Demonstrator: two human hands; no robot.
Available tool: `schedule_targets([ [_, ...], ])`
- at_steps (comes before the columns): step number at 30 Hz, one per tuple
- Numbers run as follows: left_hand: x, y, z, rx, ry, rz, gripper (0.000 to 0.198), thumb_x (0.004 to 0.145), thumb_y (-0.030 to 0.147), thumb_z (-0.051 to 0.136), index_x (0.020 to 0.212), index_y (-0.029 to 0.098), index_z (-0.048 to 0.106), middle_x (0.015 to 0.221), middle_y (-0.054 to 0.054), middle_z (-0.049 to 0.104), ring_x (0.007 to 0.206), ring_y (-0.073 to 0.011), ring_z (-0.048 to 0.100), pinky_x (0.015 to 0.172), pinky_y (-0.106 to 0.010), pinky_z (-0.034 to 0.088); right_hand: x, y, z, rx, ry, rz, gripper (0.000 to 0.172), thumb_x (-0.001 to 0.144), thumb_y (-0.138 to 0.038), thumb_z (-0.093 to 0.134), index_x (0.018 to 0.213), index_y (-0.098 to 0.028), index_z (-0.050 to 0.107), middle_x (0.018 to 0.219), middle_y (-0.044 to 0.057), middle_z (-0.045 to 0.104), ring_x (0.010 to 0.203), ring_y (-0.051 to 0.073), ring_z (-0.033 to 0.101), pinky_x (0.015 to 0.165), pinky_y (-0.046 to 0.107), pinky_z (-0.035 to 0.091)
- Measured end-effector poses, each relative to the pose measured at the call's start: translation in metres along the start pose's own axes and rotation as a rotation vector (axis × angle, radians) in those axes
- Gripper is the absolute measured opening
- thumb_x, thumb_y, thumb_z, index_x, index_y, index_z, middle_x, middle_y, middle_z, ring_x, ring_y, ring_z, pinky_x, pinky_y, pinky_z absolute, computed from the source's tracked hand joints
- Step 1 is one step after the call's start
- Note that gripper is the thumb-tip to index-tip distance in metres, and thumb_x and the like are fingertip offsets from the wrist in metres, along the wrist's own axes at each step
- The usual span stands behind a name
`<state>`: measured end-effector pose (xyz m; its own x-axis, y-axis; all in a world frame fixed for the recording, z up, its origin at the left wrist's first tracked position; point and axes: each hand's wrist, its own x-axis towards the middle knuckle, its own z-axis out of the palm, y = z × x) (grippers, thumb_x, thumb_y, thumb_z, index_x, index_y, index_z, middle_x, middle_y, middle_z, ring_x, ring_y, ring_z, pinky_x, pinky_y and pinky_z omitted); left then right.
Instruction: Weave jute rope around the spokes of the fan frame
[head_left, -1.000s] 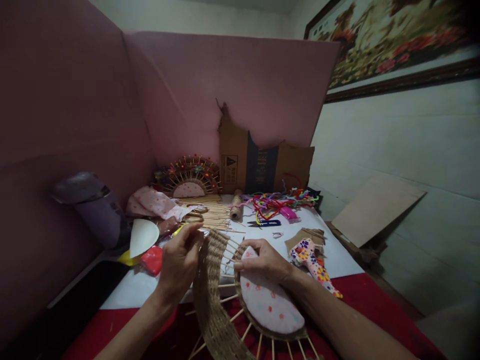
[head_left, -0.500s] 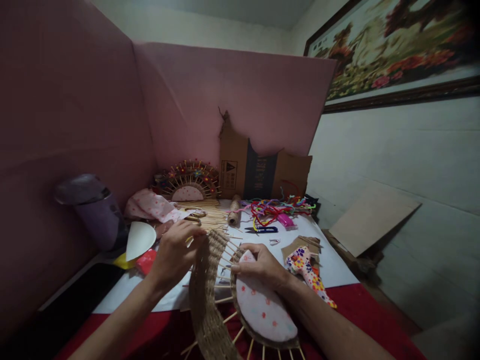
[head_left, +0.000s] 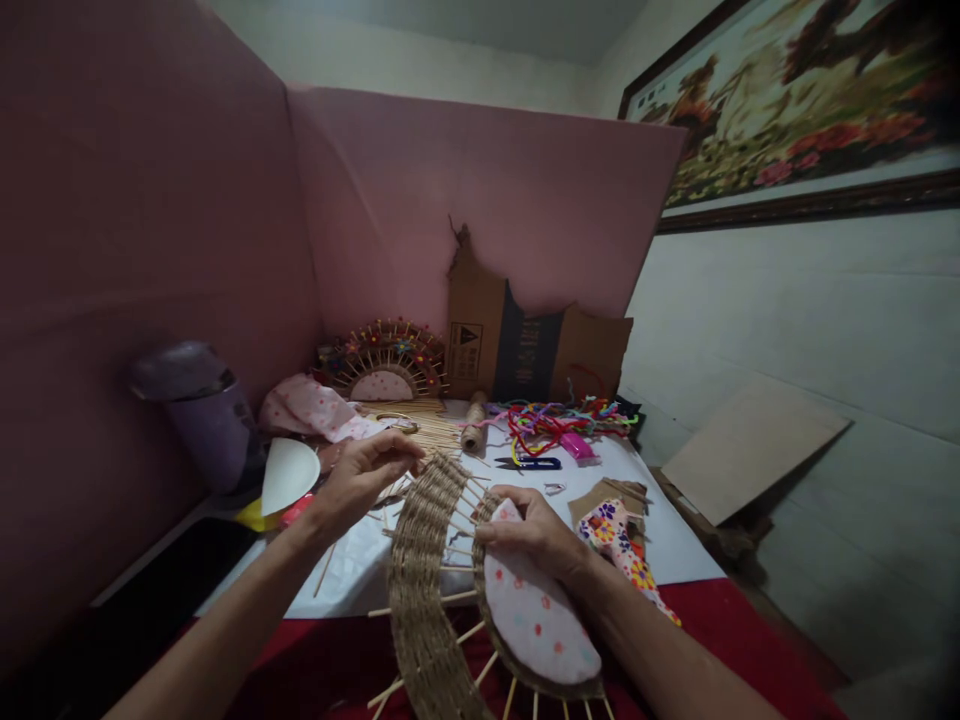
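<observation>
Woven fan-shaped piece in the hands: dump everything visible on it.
The woven piece has a wide, curved brown band that looks like twine, joined by thin pale sticks, apparently wooden, to a brown-edged half-round pad in pale fabric with small reddish prints. Some stick ends jut past the band. It's tilted, over the white sheet and red cloth; the frame cuts off its bottom. The right hand grips the pad's upper end; the left hand is at the band's top, contact unclear.

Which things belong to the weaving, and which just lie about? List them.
Belong, or likely do:
- half-round weaving, held in the right hand
- twine roll
- loose sticks
- snips

Seemingly just lying about:
- purple container
- flowered cloth shape
- pink packet
</observation>
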<state>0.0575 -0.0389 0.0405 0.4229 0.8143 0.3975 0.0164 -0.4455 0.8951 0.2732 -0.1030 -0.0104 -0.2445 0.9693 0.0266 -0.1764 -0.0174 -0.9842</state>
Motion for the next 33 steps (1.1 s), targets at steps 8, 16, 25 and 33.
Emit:
schedule_targets([
  [8,-0.002,-0.006,0.005,-0.233,0.048,-0.106,0.011,0.076,0.021,0.055,0.083,0.018,0.062,0.073,-0.001,0.057,0.066,-0.0105,0.052,0.058,-0.022,0.039,-0.001,-0.005,0.001,0.039,-0.023,0.005,0.029,0.056,-0.025,0.074,0.081,-0.014,0.062,0.067,0.0,0.059,0.056,0.009,0.051,0.056,0.022,0.04],
  [16,0.0,0.003,0.009,-0.376,0.078,-0.18,0.015,0.072,0.018,0.058,0.086,0.017,0.06,0.071,0.002,0.051,0.061,-0.0071,0.047,0.057,-0.019,0.038,-0.002,-0.007,0.004,0.078,0.006,0.005,0.031,0.053,-0.027,0.076,0.078,-0.014,0.062,0.066,0.0,0.061,0.054,0.01,0.053,0.056,0.023,0.042],
  [25,-0.001,0.005,0.009,-0.37,0.096,-0.154,0.015,0.071,0.016,0.058,0.086,0.016,0.059,0.07,0.001,0.052,0.059,-0.0071,0.046,0.054,-0.018,0.035,-0.003,-0.01,0.004,0.048,-0.006,-0.008,0.025,0.055,-0.024,0.076,0.074,-0.014,0.062,0.065,-0.002,0.06,0.054,0.008,0.051,0.055,0.021,0.039],
  [33,0.0,0.001,0.005,-0.409,0.049,-0.269,0.011,0.069,0.015,0.061,0.08,0.015,0.063,0.067,0.001,0.055,0.058,-0.0065,0.048,0.055,-0.017,0.037,-0.004,-0.009,0.003,0.072,-0.028,-0.012,0.028,0.054,-0.023,0.076,0.078,-0.014,0.062,0.065,-0.001,0.061,0.053,0.008,0.052,0.054,0.021,0.04],
])
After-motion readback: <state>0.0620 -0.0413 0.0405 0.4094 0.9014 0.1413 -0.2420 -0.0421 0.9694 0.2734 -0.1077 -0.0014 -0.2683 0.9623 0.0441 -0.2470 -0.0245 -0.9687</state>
